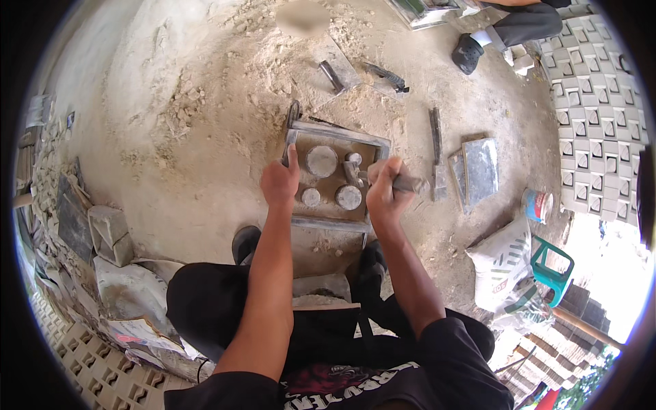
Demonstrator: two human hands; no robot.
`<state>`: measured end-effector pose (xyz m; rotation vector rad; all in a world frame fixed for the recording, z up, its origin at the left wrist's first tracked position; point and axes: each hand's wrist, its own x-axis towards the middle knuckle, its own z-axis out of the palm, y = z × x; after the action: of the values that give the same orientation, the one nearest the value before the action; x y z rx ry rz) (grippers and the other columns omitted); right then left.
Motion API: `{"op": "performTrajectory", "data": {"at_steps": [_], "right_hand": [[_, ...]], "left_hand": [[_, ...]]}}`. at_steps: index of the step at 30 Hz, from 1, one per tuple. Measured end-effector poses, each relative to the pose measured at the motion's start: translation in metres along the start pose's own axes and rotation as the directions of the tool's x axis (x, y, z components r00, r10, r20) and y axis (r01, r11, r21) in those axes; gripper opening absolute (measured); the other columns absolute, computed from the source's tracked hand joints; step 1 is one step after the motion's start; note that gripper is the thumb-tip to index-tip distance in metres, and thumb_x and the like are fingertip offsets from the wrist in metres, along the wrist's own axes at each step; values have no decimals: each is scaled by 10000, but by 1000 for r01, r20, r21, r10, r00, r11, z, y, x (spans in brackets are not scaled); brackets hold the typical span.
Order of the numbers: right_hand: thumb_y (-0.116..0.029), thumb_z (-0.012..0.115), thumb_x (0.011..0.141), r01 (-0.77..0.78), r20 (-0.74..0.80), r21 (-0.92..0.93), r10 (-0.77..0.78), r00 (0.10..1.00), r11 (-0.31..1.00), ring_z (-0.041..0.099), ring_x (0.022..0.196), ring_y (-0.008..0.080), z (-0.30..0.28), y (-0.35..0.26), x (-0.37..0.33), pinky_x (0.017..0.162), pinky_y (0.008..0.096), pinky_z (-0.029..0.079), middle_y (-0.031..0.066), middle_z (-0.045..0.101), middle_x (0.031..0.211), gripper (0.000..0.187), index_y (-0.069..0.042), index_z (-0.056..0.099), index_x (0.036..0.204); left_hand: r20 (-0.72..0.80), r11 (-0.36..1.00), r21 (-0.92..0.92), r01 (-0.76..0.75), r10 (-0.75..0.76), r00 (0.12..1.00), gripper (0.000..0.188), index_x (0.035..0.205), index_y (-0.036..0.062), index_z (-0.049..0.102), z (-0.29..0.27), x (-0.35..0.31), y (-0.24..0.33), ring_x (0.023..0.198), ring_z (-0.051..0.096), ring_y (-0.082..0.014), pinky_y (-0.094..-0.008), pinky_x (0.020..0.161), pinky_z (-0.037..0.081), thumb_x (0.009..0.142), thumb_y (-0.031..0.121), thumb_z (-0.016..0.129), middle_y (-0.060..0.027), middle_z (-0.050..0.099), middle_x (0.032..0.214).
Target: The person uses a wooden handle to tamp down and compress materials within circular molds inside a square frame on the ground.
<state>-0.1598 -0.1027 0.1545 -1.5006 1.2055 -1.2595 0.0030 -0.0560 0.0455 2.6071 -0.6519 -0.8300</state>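
A rectangular metal mould frame (328, 223) lies on the dusty floor before me, filled with brown, sandy material. Round grey discs stand in it: a large one (322, 161), a medium one (349, 197) and smaller ones, such as the one at lower left (311, 197). My left hand (280, 183) is closed on the frame's left edge, one digit stretched along it. In my right hand (388, 195), closed over the frame's right side, is a hammer (410, 183); its thick end sticks out to the right. The head (353, 172), slightly blurred, is over the discs.
Beyond the frame lie a metal tube (332, 76) on a flat plate and a dark tool (388, 76). A long bar (436, 147) and flat slabs (480, 171) lie at right, near a bucket (537, 205), white sacks (502, 266) and a green stool (552, 268). Another person's shoe (467, 55) shows far right.
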Motion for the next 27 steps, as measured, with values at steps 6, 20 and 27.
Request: {"op": "performTrajectory", "data": {"at_steps": [6,20,27], "right_hand": [[-306,484,997,90,17,-79,-89,996,993,404,476,83,8,6,-3,444,264,312,-6,448,526,452,-48,460,627],[-286,428,1026,-156,-30,146,162,986,977,293,496,30,13,-27,-1,453,239,223,-51,368,533,469,-92,391,602],[-293,420,1028,-23,-1,-26,23,1000,999,371,539,53,13,-33,-16,486,251,297,-12,432,572,475,-80,376,605]], "left_hand": [[14,999,-33,17,-17,1000,818,860,-66,696,-5,1,3,887,640,-440,-501,814,494,887,674,348,-294,656,861],[-27,999,-27,-28,27,999,816,828,-88,684,4,0,0,840,645,-442,-497,766,507,891,661,367,-302,649,818],[16,999,-36,-1,2,1000,817,834,-83,685,-3,-1,1,854,645,-435,-494,777,505,890,666,363,-300,651,833]]}}
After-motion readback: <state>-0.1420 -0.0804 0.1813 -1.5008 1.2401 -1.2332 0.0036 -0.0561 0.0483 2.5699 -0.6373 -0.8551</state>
